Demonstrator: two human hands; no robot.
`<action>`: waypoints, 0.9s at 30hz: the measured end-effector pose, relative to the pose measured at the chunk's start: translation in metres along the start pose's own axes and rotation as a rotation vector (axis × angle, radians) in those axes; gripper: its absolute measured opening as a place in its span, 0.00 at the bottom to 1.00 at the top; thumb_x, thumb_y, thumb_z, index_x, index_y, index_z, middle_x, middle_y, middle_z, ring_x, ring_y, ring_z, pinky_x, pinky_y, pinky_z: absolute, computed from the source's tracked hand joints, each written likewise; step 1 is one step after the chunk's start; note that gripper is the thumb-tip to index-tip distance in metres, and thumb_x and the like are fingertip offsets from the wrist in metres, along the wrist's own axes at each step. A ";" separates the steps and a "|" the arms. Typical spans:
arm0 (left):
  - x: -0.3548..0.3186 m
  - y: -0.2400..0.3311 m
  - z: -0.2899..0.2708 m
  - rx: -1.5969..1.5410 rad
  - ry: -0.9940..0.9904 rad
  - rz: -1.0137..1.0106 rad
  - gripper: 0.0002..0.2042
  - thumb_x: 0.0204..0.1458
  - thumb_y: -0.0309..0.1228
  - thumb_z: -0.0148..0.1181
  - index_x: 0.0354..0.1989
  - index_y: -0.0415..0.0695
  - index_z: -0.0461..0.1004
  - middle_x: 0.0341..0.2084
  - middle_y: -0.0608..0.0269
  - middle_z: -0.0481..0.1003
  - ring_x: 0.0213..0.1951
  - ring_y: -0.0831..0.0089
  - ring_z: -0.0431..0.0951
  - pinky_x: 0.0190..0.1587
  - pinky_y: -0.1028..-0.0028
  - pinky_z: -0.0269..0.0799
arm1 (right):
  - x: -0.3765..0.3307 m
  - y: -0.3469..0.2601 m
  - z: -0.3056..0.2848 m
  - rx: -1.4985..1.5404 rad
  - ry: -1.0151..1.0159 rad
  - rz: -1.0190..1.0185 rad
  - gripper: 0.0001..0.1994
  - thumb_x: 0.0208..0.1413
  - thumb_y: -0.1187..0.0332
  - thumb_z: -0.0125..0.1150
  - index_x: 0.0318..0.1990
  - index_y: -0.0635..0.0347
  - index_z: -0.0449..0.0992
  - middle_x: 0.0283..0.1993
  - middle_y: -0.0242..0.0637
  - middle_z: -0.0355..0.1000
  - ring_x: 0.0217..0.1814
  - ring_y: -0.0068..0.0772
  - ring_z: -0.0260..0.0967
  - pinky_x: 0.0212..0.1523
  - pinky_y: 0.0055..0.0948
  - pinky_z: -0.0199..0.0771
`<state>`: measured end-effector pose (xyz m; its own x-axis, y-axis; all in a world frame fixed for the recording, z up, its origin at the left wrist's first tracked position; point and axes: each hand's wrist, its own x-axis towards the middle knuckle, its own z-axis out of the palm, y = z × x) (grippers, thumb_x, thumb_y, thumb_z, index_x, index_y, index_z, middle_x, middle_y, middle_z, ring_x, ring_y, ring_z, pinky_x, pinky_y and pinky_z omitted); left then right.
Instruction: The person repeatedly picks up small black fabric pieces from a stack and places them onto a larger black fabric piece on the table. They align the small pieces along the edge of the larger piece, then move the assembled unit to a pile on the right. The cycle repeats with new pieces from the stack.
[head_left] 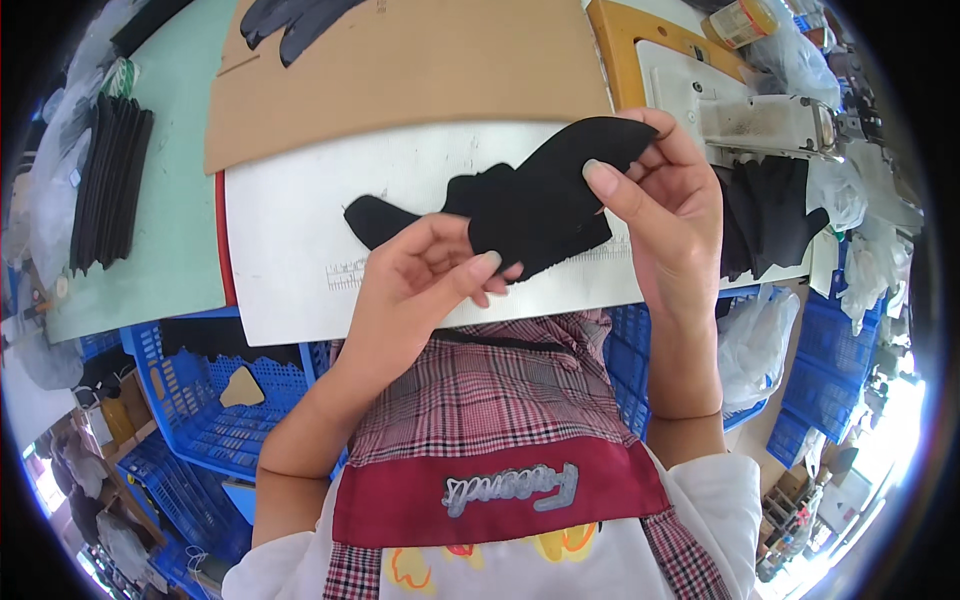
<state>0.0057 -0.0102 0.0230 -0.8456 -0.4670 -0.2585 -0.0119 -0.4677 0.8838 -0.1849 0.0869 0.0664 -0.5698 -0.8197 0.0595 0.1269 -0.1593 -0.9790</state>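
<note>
Between my two hands is a black cut fabric piece, held just above the white table. My left hand pinches its lower left edge between thumb and fingers. Up at the right end, my right hand grips the curved, pointed part, thumb on top and fingers behind. Another black fabric part sticks out to the left behind my left hand; whether it joins the held piece I cannot tell. Ruler markings run along the table under the fabric.
A brown cardboard sheet with dark pieces covers the far side. Black fabric stacks lie on the green surface at left and beside the sewing machine at right. Blue crates stand below the table edge. A plastic bag hangs right.
</note>
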 end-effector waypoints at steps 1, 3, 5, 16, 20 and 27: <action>-0.006 -0.004 0.000 0.035 0.046 -0.032 0.12 0.60 0.27 0.58 0.47 0.34 0.71 0.36 0.56 0.78 0.33 0.73 0.79 0.44 0.74 0.74 | -0.004 0.003 -0.001 -0.016 0.009 0.001 0.17 0.53 0.78 0.66 0.50 0.69 0.71 0.41 0.36 0.75 0.39 0.19 0.72 0.38 0.18 0.74; -0.015 -0.016 0.004 0.013 0.185 0.050 0.04 0.59 0.23 0.57 0.39 0.36 0.71 0.29 0.62 0.76 0.31 0.77 0.77 0.38 0.78 0.73 | -0.011 0.016 -0.010 -0.061 0.019 0.078 0.14 0.54 0.77 0.66 0.47 0.70 0.72 0.40 0.35 0.75 0.38 0.19 0.72 0.38 0.19 0.75; -0.020 -0.022 -0.002 0.180 0.275 0.090 0.05 0.59 0.23 0.58 0.39 0.36 0.71 0.28 0.64 0.75 0.32 0.80 0.76 0.34 0.81 0.71 | -0.020 0.034 -0.017 -0.115 0.050 0.139 0.10 0.55 0.75 0.66 0.43 0.70 0.75 0.36 0.33 0.73 0.35 0.18 0.71 0.36 0.20 0.76; -0.007 0.017 -0.023 0.688 0.390 0.281 0.05 0.53 0.24 0.64 0.36 0.35 0.77 0.25 0.68 0.72 0.27 0.83 0.65 0.31 0.82 0.61 | -0.024 0.038 -0.023 -0.297 0.059 0.059 0.06 0.54 0.74 0.67 0.37 0.67 0.81 0.31 0.29 0.74 0.32 0.16 0.68 0.33 0.16 0.67; -0.022 0.008 -0.020 0.817 0.438 0.329 0.07 0.52 0.23 0.64 0.39 0.36 0.78 0.27 0.69 0.71 0.29 0.82 0.65 0.35 0.81 0.61 | -0.035 0.032 -0.020 -0.455 0.038 -0.009 0.06 0.51 0.74 0.68 0.37 0.64 0.82 0.29 0.27 0.74 0.32 0.16 0.67 0.33 0.17 0.66; -0.015 -0.021 -0.018 0.842 0.552 0.288 0.13 0.51 0.23 0.65 0.46 0.40 0.78 0.26 0.71 0.69 0.30 0.80 0.63 0.37 0.79 0.61 | -0.030 0.051 -0.020 -0.560 0.019 0.064 0.11 0.50 0.76 0.68 0.42 0.63 0.80 0.26 0.24 0.70 0.29 0.13 0.63 0.32 0.17 0.64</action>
<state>0.0284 -0.0072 0.0011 -0.5169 -0.8546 0.0500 -0.3960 0.2905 0.8711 -0.1779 0.1145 0.0108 -0.5901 -0.8073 -0.0019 -0.2859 0.2111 -0.9347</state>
